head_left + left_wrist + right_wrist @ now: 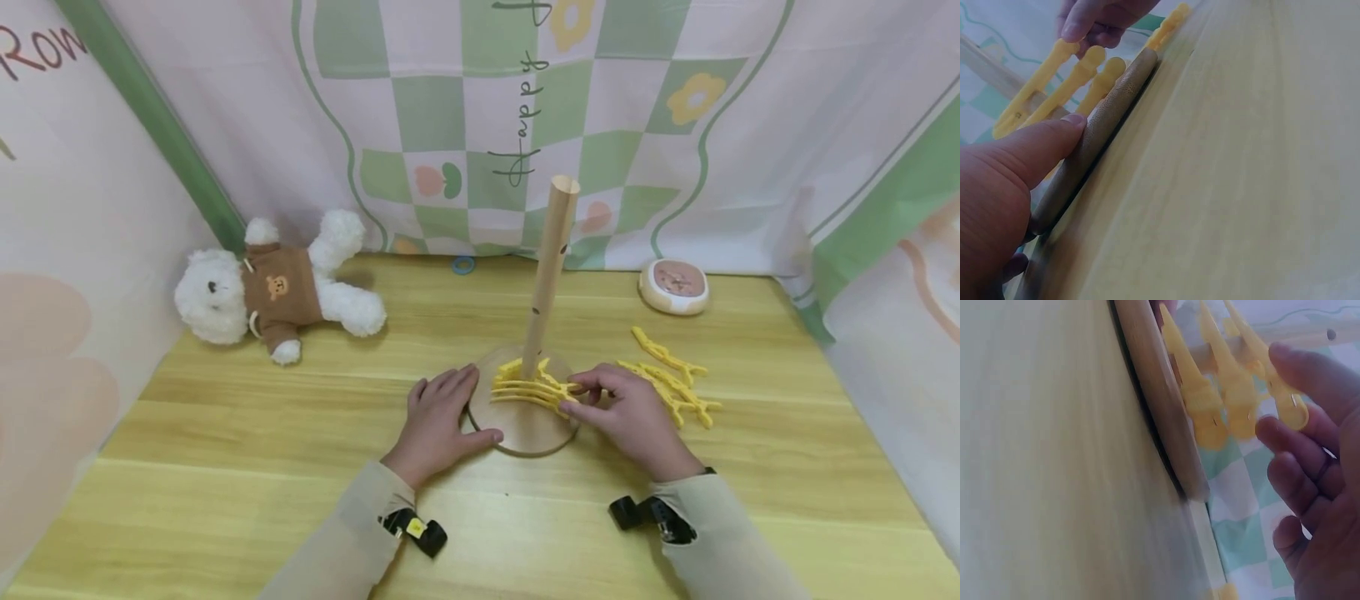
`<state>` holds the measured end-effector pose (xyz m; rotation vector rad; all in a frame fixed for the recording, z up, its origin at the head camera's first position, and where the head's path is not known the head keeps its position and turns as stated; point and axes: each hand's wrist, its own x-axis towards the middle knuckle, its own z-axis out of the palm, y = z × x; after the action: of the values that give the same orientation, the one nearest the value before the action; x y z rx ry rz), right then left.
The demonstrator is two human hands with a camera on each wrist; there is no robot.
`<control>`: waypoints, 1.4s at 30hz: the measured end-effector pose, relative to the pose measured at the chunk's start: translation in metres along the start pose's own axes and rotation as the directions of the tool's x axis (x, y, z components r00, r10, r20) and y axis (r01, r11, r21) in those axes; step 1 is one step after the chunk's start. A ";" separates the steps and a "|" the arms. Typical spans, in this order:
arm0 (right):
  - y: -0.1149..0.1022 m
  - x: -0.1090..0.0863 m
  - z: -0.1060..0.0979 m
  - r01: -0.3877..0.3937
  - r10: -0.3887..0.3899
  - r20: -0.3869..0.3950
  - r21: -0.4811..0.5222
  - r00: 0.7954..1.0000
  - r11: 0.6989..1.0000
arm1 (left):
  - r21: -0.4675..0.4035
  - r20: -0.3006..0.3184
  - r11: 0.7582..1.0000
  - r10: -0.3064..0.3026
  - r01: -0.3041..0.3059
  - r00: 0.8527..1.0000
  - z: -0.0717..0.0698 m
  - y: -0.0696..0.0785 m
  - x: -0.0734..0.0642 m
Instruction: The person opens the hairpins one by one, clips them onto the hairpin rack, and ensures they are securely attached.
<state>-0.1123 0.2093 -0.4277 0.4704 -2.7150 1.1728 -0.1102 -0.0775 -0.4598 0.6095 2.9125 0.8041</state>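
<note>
A round wooden base [525, 437] carries an upright wooden pole [551, 275] with small dark holes. Curved yellow pieces [528, 390] are layered one above another around the pole's foot. My left hand [438, 421] rests against the left side of the base, its thumb stretched along the near rim. At the right ends of the layered pieces, my right hand [630, 417] pinches the uppermost yellow piece [1288, 409] between thumb and index finger. Two lower yellow pieces [1204, 406] sit between it and the base in the right wrist view.
Several loose yellow pieces [667, 379] lie to the right of the base. Behind them stands a small white-framed device [673, 287]. A white plush bear [281, 287] in a brown shirt lies at the back left. A blue ring [463, 265] is near the curtain [427, 117].
</note>
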 end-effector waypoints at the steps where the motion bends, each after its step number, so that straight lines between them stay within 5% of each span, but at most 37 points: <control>1: 0.000 0.000 0.001 0.011 -0.011 -0.004 -0.009 1.000 1.000 | 0.001 0.000 1.000 0.001 -0.001 1.000 0.000 0.000 0.000; 16: -0.002 -0.001 0.008 0.067 -0.069 -0.076 -0.031 0.995 0.997 | 0.016 -0.003 1.000 0.003 -0.003 1.000 -0.002 -0.002 -0.001; 29: 0.001 -0.002 0.004 0.010 -0.010 -0.062 0.002 0.998 1.000 | 0.006 -0.011 1.000 0.005 -0.005 1.000 0.004 -0.004 0.001; 42: 0.025 -0.007 -0.025 -0.027 0.022 -0.221 -0.021 0.975 0.999 | -0.016 -0.016 1.000 0.004 -0.004 1.000 0.003 -0.002 0.000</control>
<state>-0.1138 0.2454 -0.4299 0.2847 -2.5475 1.1244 -0.1108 -0.0777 -0.4639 0.6102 2.9169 0.8360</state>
